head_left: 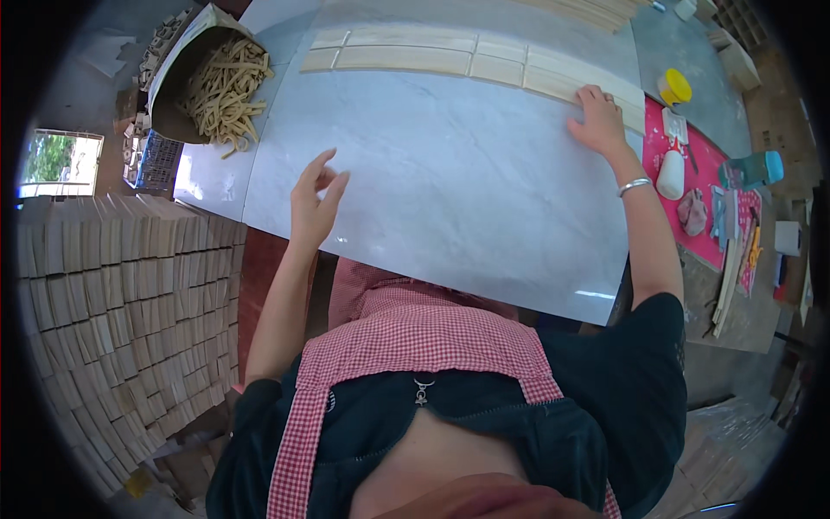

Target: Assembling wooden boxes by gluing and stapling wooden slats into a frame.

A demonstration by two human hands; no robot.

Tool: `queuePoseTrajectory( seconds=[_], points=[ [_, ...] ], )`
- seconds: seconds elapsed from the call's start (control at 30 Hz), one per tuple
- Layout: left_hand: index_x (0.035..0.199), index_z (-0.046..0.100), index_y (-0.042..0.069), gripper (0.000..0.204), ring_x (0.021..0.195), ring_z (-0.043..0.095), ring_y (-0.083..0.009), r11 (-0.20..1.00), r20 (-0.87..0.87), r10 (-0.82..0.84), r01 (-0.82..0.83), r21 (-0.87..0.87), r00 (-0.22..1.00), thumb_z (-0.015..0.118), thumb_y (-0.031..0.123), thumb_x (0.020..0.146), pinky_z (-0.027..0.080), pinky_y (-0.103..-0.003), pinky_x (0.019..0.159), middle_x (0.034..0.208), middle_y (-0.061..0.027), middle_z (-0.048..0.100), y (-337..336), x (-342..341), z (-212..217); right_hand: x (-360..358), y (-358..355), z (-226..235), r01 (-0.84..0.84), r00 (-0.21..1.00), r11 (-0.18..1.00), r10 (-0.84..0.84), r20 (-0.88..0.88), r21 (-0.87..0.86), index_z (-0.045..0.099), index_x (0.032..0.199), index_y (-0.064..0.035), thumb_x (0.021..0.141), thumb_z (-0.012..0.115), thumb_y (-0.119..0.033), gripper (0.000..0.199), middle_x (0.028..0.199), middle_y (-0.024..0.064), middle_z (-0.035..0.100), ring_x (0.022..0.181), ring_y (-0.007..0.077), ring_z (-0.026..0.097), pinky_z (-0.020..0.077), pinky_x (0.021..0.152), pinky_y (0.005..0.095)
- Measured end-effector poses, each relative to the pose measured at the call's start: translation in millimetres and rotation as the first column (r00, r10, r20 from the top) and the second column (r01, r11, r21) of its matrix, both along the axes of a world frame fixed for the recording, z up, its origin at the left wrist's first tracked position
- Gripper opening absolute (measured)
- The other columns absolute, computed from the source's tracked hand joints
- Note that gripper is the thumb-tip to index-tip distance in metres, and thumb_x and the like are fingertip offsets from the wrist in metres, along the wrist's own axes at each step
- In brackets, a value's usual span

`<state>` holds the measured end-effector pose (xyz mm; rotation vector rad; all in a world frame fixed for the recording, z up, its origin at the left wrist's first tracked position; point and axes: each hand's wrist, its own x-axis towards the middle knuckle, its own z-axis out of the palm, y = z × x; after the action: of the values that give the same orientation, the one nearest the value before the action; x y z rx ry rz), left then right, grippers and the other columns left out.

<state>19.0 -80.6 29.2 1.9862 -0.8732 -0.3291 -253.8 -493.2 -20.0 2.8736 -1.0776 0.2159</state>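
Observation:
Pale wooden slats (406, 59) lie in a long double row across the far part of the marble-patterned table, with thin light bands crossing them in several places. My right hand (598, 121) rests on the right end of this row, fingers stretched over the wood and not wrapped round it. Above the table's near left part, my left hand (316, 201) hovers with its fingers loosely bent and apart, holding nothing. Beyond it at the far left, a box (177, 69) tipped on its side spills tan rubber bands (226, 91) toward the tabletop.
Tall stacks of wooden pieces (130, 303) stand on the left beside the table. At the right, a pink mat (661, 173) carries a white bottle (671, 175), a yellow-lidded tub (674, 86) and a teal container (750, 170). More slats (588, 10) lie at the far edge.

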Motion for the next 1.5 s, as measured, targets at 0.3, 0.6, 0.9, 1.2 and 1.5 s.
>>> queuePoseTrajectory(
  seconds=[0.3, 0.6, 0.9, 1.2, 1.5],
  points=[
    [0.141, 0.051, 0.006, 0.063, 0.117, 0.056, -0.0292, 0.914, 0.292, -0.392, 0.332, 0.235, 0.872, 0.072, 0.017, 0.083, 0.045, -0.039, 0.101, 0.132, -0.0147, 0.056, -93.6, 50.2, 4.2, -21.9, -19.3, 19.9, -0.118, 0.992, 0.959, 0.125, -0.012, 0.258, 0.058, 0.125, -0.0088, 0.074, 0.073, -0.022, 0.054, 0.123, 0.0081, 0.059, 0.115, 0.0337, 0.055, 0.047, 0.098, 0.0435],
    [0.157, 0.029, 0.014, 0.111, 0.148, 0.029, -0.0359, 0.58, 0.392, -0.532, -0.014, 0.815, 0.75, 0.086, 0.023, 0.063, 0.03, -0.051, 0.117, 0.163, -0.0137, 0.025, -11.6, 109.9, 33.1, -20.5, 12.0, 23.4, -0.252, 0.968, 0.933, 0.248, 0.048, 0.255, 0.061, 0.108, -0.0112, 0.076, 0.076, -0.018, 0.037, 0.112, 0.0065, 0.063, 0.104, 0.0318, 0.06, 0.0477, 0.092, 0.0451],
    [0.142, 0.047, 0.016, 0.069, 0.126, 0.053, -0.0334, 0.617, 0.492, -0.589, -0.037, 0.786, 0.642, 0.07, 0.01, 0.077, 0.037, -0.053, 0.107, 0.136, -0.0114, 0.057, 36.6, 190.1, -1.3, -51.8, 76.6, 47.3, -0.381, 0.92, 0.914, 0.36, 0.158, 0.137, 0.057, 0.098, -0.0078, 0.087, 0.065, -0.015, 0.016, 0.091, 0.0107, 0.065, 0.083, 0.0342, 0.064, 0.0499, 0.075, 0.0417],
    [0.095, 0.067, 0.001, 0.028, 0.089, 0.064, -0.0373, 0.739, 0.393, -0.527, 0.179, 0.649, 0.754, 0.061, 0.027, 0.088, 0.051, -0.045, 0.08, 0.096, -0.017, 0.068, 20.2, 100.7, -14.8, -30.4, 144.0, 31.8, 0.176, 0.982, 0.976, -0.164, -0.097, 0.132, 0.062, 0.113, -0.007, 0.094, 0.055, -0.017, 0.022, 0.1, 0.0143, 0.069, 0.088, 0.0382, 0.066, 0.0525, 0.073, 0.0465],
    [0.118, 0.063, -0.001, 0.036, 0.092, 0.065, -0.0371, 0.82, 0.345, -0.376, 0.135, 0.556, 0.86, 0.057, 0.015, 0.086, 0.054, -0.045, 0.082, 0.101, -0.0206, 0.067, 18.3, 92.8, -30.0, -43.2, 188.6, 49.9, -0.219, 0.974, 0.812, 0.149, 0.169, 0.542, 0.061, 0.13, -0.0051, 0.087, 0.055, -0.003, 0.044, 0.118, 0.0159, 0.068, 0.094, 0.0372, 0.065, 0.0523, 0.088, 0.0417]
  ],
)
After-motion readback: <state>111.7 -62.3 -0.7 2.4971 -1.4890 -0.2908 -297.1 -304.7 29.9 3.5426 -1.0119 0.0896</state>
